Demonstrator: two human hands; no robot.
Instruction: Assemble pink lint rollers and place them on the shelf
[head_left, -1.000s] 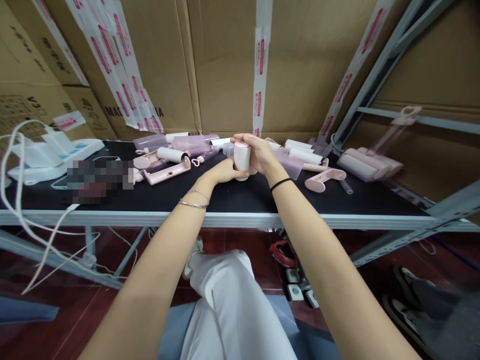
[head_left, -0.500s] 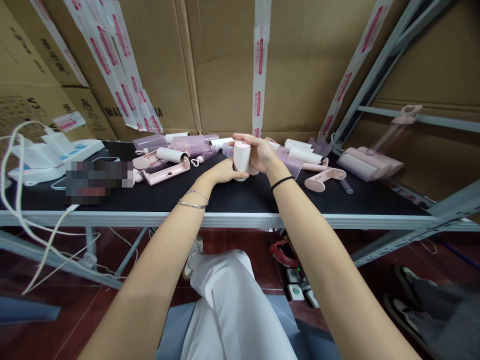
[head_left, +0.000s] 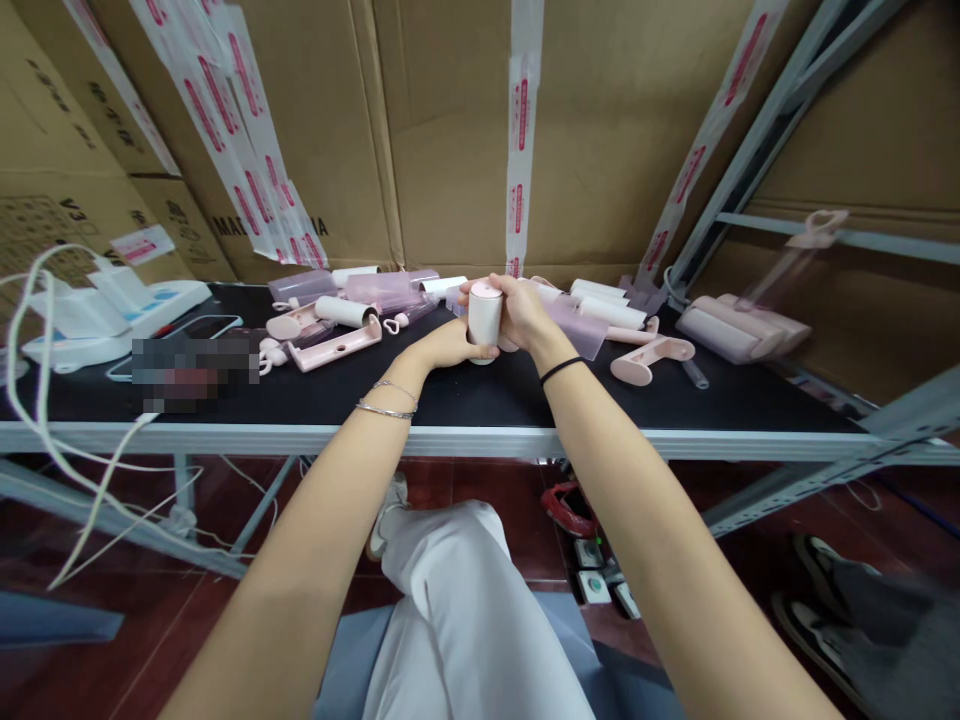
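A short white cylinder with a pink round top (head_left: 484, 318) stands upright between my hands, just above or on the black tabletop (head_left: 480, 395); I cannot tell which. My left hand (head_left: 442, 345) wraps it from the left, thumb across its lower front. From the right, my right hand (head_left: 523, 312) curls around its upper side, with fingers reaching behind the top. Part of a pink piece shows beneath the right palm. Nearby on the left are a pink bracket-like holder (head_left: 335, 345) and a white roll (head_left: 343, 311). Right of my hands lies another pink holder (head_left: 651, 358).
Purple translucent sleeves (head_left: 391, 287) and more white rolls (head_left: 611, 311) lie along the back. At left are a white power strip (head_left: 169, 300), cables and a phone (head_left: 206, 330). Cardboard (head_left: 450, 140) walls the back; a metal frame (head_left: 750, 160) stands right. Another person's shoes (head_left: 814, 620) show below.
My right hand's fingers have drawn in and lowered slightly around the cylinder's top. The cylinder and my left hand stay nearly in place.
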